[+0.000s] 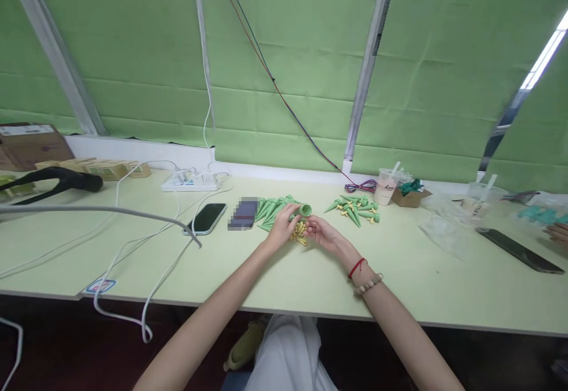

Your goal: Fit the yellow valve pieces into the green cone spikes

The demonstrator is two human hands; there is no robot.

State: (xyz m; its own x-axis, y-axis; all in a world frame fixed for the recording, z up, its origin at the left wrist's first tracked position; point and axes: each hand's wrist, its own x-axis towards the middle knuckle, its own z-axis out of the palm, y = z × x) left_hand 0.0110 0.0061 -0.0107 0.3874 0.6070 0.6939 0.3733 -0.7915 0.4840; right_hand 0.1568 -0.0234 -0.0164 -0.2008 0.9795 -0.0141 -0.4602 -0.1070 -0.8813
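My left hand (284, 225) is closed around a green plastic watering spike, its round threaded mouth (305, 210) facing up and toward me. Just right of it, my right hand (323, 232) has its fingertips pinched together close to the spike; whatever they hold is too small to make out. Under and between both hands lies a small heap of yellow valve pieces (302, 240). Behind my left hand is a pile of green spikes (270, 207), partly covered by it. Farther right rests a group of green spikes with yellow pieces fitted (352, 209).
Left of the pile lie a blurred-out phone (244, 213) and another phone (210, 218). White cables run from a power strip (190, 184). At right stand a drink cup (386, 187), a small cardboard box (410, 196), plastic bags and a dark phone (519, 250). Another person's hand (558, 234) shows at the right edge.
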